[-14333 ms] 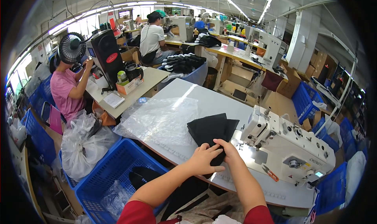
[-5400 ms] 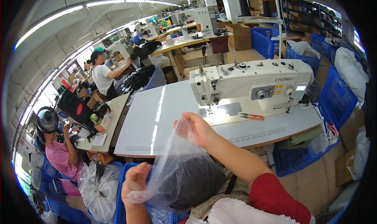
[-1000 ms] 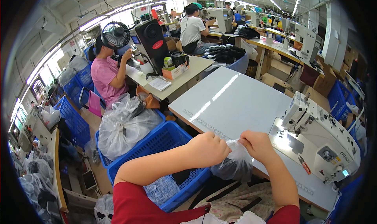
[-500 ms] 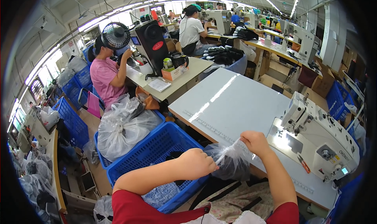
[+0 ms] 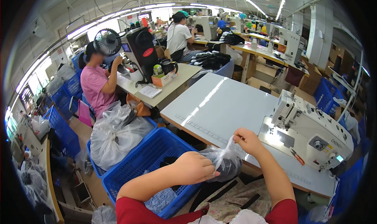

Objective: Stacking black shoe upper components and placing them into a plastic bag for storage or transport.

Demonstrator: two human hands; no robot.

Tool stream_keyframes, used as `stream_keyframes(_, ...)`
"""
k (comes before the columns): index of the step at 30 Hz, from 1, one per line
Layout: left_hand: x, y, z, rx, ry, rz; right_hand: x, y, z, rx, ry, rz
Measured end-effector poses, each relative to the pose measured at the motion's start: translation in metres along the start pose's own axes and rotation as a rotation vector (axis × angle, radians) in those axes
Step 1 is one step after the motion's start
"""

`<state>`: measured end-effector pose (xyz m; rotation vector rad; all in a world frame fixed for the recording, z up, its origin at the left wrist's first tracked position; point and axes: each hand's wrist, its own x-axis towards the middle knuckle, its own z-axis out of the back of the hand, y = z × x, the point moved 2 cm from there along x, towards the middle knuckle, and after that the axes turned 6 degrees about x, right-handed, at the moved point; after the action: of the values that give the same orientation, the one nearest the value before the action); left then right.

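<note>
A clear plastic bag (image 5: 227,164) with dark contents hangs in front of me, above my lap at the table's near edge. Its gathered top is pinched in my right hand (image 5: 247,141), with the neck drawn up narrow. My left hand (image 5: 193,168) is closed at the bag's left side, its fingers curled on the plastic. What the dark contents are, I cannot make out. Below my left forearm stands a blue plastic crate (image 5: 153,151), with dark items and a light-blue patterned bundle (image 5: 161,199) inside.
A white sewing table (image 5: 220,102) carries a sewing machine (image 5: 314,132) and orange-handled snips (image 5: 297,156) at the right. Beyond the crate, a large clear bag (image 5: 118,135) fills another crate. A person in pink (image 5: 96,81) works at the left, near a black fan (image 5: 108,41).
The bag's neck has been drawn narrower and its contents look more bunched. My right hand has shifted slightly left; the whole view has also moved a little.
</note>
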<state>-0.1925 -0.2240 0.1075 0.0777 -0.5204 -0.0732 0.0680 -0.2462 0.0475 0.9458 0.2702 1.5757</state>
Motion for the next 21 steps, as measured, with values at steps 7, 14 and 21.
stream_keyframes(7, 0.017, 0.017, -0.014, -0.448, -0.249, 0.292, -0.030, 0.095, 0.005, 0.332, -0.064, -0.111)
stream_keyframes(14, 0.028, 0.011, -0.049, -0.904, 0.004, 0.507, -0.056, 0.109, 0.019, 0.265, -0.063, -0.144)
stream_keyframes(21, 0.075, 0.002, -0.087, -0.991, -0.008, 0.478, -0.119, 0.062, 0.036, 0.455, 0.055, -0.200)
